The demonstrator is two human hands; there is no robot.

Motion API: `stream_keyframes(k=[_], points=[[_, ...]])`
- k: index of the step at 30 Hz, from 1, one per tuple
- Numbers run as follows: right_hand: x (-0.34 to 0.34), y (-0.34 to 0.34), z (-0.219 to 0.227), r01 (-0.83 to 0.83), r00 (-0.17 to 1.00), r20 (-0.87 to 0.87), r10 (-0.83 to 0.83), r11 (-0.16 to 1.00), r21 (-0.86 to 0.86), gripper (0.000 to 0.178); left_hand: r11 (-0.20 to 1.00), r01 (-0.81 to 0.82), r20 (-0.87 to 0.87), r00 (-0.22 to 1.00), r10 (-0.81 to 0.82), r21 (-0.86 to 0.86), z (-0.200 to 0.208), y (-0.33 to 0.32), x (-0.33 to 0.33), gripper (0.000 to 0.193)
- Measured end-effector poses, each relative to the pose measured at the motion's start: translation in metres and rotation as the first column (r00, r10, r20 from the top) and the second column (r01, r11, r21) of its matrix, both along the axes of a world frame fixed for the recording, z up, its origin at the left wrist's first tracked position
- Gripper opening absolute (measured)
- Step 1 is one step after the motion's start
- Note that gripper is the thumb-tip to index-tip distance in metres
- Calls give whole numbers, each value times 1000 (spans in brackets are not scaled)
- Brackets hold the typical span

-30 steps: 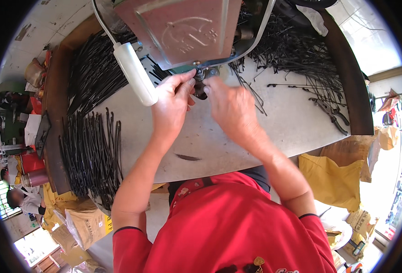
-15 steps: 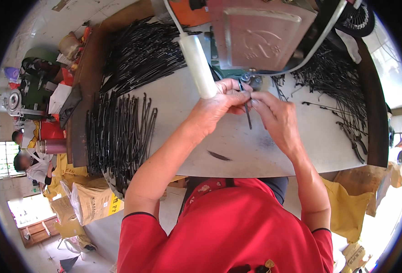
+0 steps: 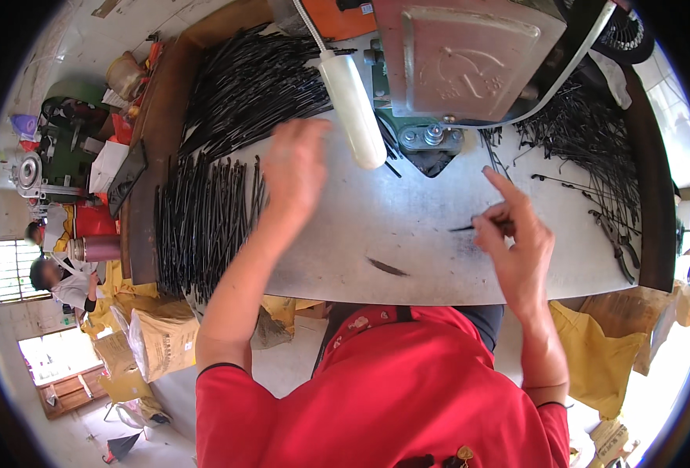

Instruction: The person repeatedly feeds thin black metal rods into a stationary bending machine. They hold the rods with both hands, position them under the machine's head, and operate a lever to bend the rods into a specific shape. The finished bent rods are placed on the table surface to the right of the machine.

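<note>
My left hand (image 3: 296, 168) is raised over the left side of the metal tabletop, between two groups of thin black rods. Its fingers are smeared by motion, so I cannot see whether they hold anything. Behind it lies a heap of black rods (image 3: 243, 93); closer to me, more rods (image 3: 204, 226) lie side by side. My right hand (image 3: 521, 242) is over the right half of the table, index finger stretched out. Its thumb and other fingers pinch a short, thin black rod (image 3: 461, 229). In front stands a machine (image 3: 470, 66) with a metal fixture (image 3: 432, 138) at its base.
A white lamp on a flexible neck (image 3: 353, 109) hangs between my hands. Tangled black rods (image 3: 583, 132) and pliers (image 3: 617, 242) lie at the right. Raised wooden edges (image 3: 657, 195) border the table. A dark sliver (image 3: 388, 267) lies near the front. Another person (image 3: 72, 285) is far left.
My hands have parted from in front of the machine. The left moved left toward the rods; the right drew right and nearer to me. The fixture now shows.
</note>
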State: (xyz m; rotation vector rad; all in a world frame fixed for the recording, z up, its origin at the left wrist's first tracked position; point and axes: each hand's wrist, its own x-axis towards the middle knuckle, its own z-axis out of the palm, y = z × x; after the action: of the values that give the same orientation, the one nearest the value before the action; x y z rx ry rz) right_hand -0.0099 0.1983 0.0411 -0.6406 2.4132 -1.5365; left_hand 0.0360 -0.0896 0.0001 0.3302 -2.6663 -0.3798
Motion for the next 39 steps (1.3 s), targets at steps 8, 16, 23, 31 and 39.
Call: stream_keyframes(k=[8,16,23,31,39], points=[[15,2,-40,-264,769,-527,361,931,253,39,982,-100,65,992,112,-161,-11,-51,1,20],[-18,-5,-22,-53,983,180,23,985,167,15,971,222,-412,879,-239,-88,-6,-28,-34,20],[-8,8,-35,-210,976,-28,216,967,141,10,913,355,-316,906,-283,199,15,47,-42,12],[29,46,-22,-586,674,-225,704,694,419,12,600,49,-42,999,-25,799,16,65,7,25],[21,66,-6,-610,529,-213,821,543,577,9,59,-49,41,991,129,997,19,64,19,32]])
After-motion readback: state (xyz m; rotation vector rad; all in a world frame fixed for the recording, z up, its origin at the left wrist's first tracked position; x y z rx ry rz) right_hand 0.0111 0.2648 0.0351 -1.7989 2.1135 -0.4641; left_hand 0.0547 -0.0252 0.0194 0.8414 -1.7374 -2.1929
